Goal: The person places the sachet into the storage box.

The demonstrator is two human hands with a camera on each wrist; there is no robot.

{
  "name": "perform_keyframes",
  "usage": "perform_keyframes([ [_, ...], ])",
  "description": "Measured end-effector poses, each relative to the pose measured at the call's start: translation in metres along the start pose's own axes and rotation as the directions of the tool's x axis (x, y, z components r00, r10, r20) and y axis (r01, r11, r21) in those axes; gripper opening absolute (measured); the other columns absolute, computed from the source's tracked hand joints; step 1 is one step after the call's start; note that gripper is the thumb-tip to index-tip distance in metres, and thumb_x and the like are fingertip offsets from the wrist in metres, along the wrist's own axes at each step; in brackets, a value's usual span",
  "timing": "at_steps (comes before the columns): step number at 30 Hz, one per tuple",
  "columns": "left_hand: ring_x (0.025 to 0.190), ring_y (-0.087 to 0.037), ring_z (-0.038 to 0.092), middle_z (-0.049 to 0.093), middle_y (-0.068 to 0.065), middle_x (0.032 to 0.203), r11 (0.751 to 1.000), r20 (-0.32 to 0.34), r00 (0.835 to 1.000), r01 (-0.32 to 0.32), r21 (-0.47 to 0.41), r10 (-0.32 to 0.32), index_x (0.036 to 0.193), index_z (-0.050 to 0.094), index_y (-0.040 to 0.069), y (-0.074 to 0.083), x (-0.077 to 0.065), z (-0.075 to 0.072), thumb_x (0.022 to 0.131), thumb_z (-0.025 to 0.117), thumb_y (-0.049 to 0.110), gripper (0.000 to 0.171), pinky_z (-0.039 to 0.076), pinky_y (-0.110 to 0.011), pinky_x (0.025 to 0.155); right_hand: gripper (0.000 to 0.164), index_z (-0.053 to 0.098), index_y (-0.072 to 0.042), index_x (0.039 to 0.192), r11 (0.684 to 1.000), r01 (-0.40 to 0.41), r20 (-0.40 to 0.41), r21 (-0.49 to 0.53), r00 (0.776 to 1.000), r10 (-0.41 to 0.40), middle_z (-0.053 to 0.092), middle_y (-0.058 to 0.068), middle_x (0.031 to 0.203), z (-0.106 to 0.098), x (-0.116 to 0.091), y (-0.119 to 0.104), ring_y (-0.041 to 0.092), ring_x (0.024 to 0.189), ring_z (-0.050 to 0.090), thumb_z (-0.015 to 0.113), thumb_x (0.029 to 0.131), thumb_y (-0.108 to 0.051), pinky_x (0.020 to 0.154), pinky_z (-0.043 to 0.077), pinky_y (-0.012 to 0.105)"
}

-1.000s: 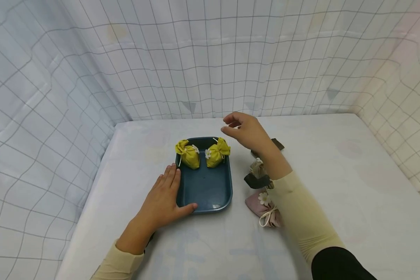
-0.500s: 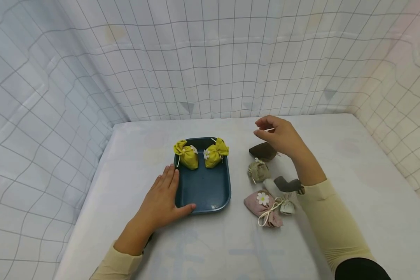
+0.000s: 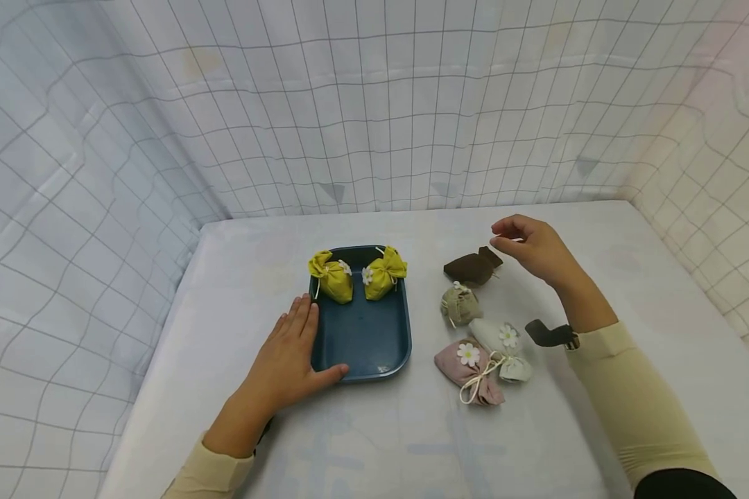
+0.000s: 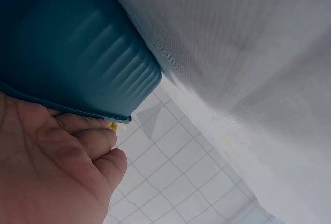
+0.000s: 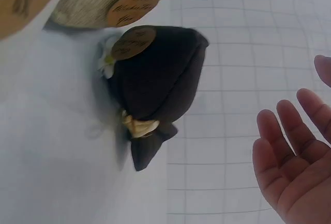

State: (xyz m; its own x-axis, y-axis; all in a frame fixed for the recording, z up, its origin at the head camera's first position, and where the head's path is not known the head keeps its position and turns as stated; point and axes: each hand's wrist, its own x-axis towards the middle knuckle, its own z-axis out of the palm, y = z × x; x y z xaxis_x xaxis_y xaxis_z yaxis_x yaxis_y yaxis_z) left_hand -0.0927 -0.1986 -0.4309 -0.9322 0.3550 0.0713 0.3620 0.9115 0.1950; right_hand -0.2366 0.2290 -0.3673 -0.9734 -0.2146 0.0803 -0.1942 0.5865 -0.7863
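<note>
My left hand (image 3: 286, 360) rests with straight fingers along the left rim of a dark blue tray (image 3: 363, 346), its thumb over the front left corner. In the left wrist view the ribbed tray wall (image 4: 88, 48) rises beside the fingers. Two yellow drawstring pouches (image 3: 336, 280) with white flowers sit at the tray's far corners. My right hand (image 3: 533, 248) hovers with loosely bent fingers, holding nothing, just beyond the tied end of a dark brown pouch (image 3: 470, 268). In the right wrist view this brown pouch (image 5: 160, 74) shows an oval label and a tied neck.
Right of the tray, an olive pouch (image 3: 460, 305), a pale grey pouch (image 3: 494, 336) and a pink pouch (image 3: 458, 364) lie in a column toward the front. The white table (image 3: 630, 312) is enclosed by grid-patterned curtains (image 3: 412, 104) behind and at both sides.
My right hand has moved rightward from above the tray's far right corner to past the brown pouch, uncovering the pouches on the right. The left hand and the tray stay put.
</note>
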Motion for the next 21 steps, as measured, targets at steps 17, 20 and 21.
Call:
perform_keyframes([
  [17,0.151,-0.035,0.006,0.009,-0.023,0.163,1.0,-0.005,1.0,-0.006,0.008,0.006,0.155,0.02,-0.007,0.0,0.001,0.002,0.083,0.05,0.08,0.117,0.018,-0.054,0.117,0.034,0.063,-0.002,0.122,0.999,0.049,0.137,-0.015,0.99,-0.046,0.064,0.016,0.121,0.013,0.013,0.037,0.028,0.112,0.06,0.067,0.097,-0.024,0.084,0.05,0.038],
  [20,0.15,-0.035,0.006,0.01,-0.023,0.163,1.0,-0.01,1.0,-0.008,0.007,0.008,0.154,0.021,-0.008,0.0,0.0,0.002,0.083,0.051,0.08,0.117,0.019,-0.055,0.117,0.034,0.064,-0.003,0.121,0.996,0.093,0.169,-0.014,0.982,-0.09,0.064,0.014,0.119,0.015,0.007,0.033,0.028,0.108,0.061,0.07,0.095,-0.023,0.083,0.051,0.035],
  [21,0.15,-0.035,0.007,0.01,-0.023,0.163,1.0,-0.01,1.0,-0.007,0.007,0.007,0.154,0.021,-0.008,0.0,0.0,0.001,0.083,0.051,0.08,0.117,0.019,-0.055,0.117,0.033,0.064,-0.003,0.121,0.994,0.112,0.181,-0.01,0.978,-0.108,0.064,0.013,0.119,0.016,0.005,0.032,0.028,0.107,0.061,0.071,0.094,-0.022,0.084,0.051,0.035],
])
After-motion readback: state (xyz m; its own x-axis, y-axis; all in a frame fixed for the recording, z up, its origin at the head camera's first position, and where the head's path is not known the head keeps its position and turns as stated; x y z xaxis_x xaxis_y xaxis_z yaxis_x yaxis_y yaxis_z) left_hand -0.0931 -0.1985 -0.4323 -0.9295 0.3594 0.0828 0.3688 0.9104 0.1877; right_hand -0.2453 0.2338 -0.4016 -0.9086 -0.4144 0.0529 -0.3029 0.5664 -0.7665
